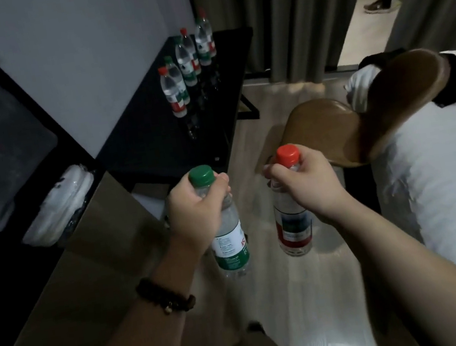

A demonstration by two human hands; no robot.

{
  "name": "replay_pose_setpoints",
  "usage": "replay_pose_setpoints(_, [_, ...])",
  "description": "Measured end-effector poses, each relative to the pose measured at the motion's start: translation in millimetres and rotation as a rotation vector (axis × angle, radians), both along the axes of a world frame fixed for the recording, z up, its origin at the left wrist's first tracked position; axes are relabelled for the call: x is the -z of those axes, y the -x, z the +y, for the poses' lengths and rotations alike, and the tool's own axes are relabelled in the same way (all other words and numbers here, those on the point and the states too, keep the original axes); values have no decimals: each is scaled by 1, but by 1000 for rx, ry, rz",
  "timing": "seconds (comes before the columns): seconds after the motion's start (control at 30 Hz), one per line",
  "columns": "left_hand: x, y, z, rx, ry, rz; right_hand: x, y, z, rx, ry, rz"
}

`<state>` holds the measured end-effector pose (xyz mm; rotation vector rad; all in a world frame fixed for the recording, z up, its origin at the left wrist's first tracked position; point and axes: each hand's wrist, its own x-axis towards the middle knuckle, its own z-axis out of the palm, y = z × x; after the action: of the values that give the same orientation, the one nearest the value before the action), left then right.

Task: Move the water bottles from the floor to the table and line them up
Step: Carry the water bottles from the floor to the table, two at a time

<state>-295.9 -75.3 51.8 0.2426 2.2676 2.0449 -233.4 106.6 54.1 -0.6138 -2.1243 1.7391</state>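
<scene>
Bottles sit 1 in each of your hands, held upright over the wooden floor (307,295). Your left hand (194,211) is wrapped around the neck of the green-capped bottle (229,242), just below its cap; your right hand (304,184) pinches the red-capped bottle (295,228) the same way. Up left, 6 bottles (187,62) line the black table (161,141), whose near half is bare. A wooden chair (334,128) stands to the right.

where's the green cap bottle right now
In the head view, lower centre: the left hand grips the green-capped bottle by its neck above the floor, left of the red-capped bottle.
</scene>
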Motion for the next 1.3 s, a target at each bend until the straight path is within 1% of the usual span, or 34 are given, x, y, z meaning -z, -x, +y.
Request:
replay_pose_setpoints(0.1, [3, 53, 23, 1, 8, -29, 0, 53, 25, -13, 13, 21])
replay_pose_setpoints(0.27, [11, 153, 67, 19, 35, -15, -4, 146, 70, -30, -40, 8])
replay_pose_setpoints(0.33, [9, 192, 84, 27, 34, -38, -9, 179, 86, -32, -50, -10])
replay_pose_setpoints(0.47, [-1, 264, 119, 47, 61, -19, -18, 242, 121, -35, -48, -18])
replay_pose_setpoints(0.63, [-3, 334, 164, 60, 114, 11, -15, 311, 167, -75, -45, -17])
replay_pose_setpoints(0.77, [8, 383, 202, 15, 133, 28, 3, 378, 207, -99, -33, -9])
replay_pose_setpoints(0.9, [19, 424, 239, -95, 133, 48, 21, 444, 250, -222, -59, -1])
replay_pose_setpoints(1.07, [19, 460, 280, -252, 143, -7, 25, 513, 300, -430, -109, -13])
replay_pose_setpoints(1.2, [22, 483, 297, -331, 188, 2, 31, 565, 318, -547, -189, -53])
replay_pose_setpoints(1.3, [28, 497, 300, -356, 225, 13, 36, 596, 319, -609, -187, -86])
